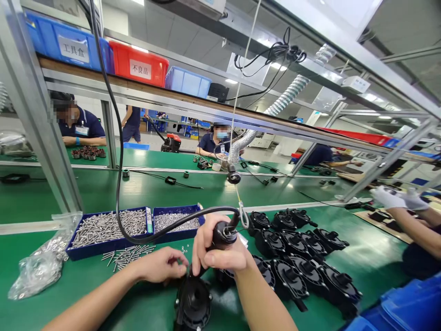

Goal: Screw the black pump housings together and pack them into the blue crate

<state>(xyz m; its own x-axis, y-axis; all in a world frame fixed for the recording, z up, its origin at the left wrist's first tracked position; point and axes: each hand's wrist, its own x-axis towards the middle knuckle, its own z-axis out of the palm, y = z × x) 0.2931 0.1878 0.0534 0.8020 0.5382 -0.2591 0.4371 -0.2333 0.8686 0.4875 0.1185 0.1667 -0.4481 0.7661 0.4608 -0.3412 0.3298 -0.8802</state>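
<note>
My right hand [220, 253] is wrapped round a black electric screwdriver [224, 233], which hangs from a cord by a metal hook and has a cable at its top. Its tip points down at the edge of a black pump housing [193, 301] with a raised round centre and screws at its rim. Beside that housing is my left hand [163, 265], its fingers curled together; what they hold, if anything, is hidden. Several similar black housings [292, 243] stand in rows to the right of my right hand.
Left on the green bench [144, 305] are a blue tray of long screws [110, 227], a blue tray of small nuts or washers [175, 222], loose screws [127, 256] and a plastic bag [37, 273]. A blue bin [403, 305] stands right. Co-workers sit across; a co-worker's gloved hands [401, 198] are right.
</note>
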